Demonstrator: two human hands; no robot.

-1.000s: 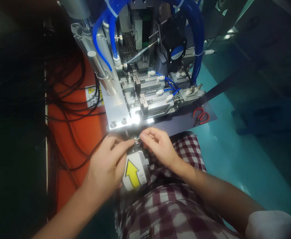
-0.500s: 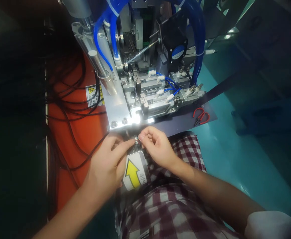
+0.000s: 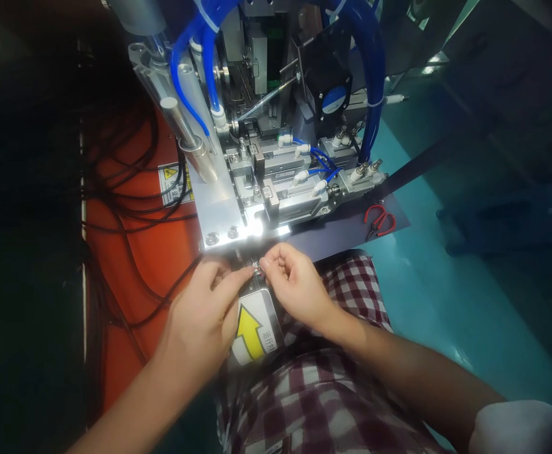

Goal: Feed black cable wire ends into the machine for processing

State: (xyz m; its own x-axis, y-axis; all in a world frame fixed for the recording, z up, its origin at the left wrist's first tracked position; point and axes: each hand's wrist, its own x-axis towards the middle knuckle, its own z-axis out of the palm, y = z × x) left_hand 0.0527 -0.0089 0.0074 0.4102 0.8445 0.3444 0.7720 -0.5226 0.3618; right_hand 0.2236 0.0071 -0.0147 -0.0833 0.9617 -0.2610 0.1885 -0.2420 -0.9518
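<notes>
Both hands meet at a small shiny metal part (image 3: 257, 269) in front of the machine's metal plate (image 3: 222, 214). My left hand (image 3: 207, 302) is on its left side, with the index finger and thumb brought near the part. On the right, my right hand (image 3: 292, 277) is closed, thumb and index finger pinched at the part's edge. What the fingertips grip is too small to make out. Just below the part lies a white label with a yellow arrow (image 3: 250, 331).
Above the hands stand pneumatic cylinders (image 3: 299, 198) with blue hoses (image 3: 373, 75). Red-handled pliers (image 3: 379, 222) lie on a grey surface (image 3: 339, 236) at the right. Black cables (image 3: 129, 221) cross an orange surface (image 3: 162, 243) at the left. A checked garment is below.
The whole view has shifted slightly, so the machine appears a little further left. Both hands stay at the small part, with hardly any change in their grip.
</notes>
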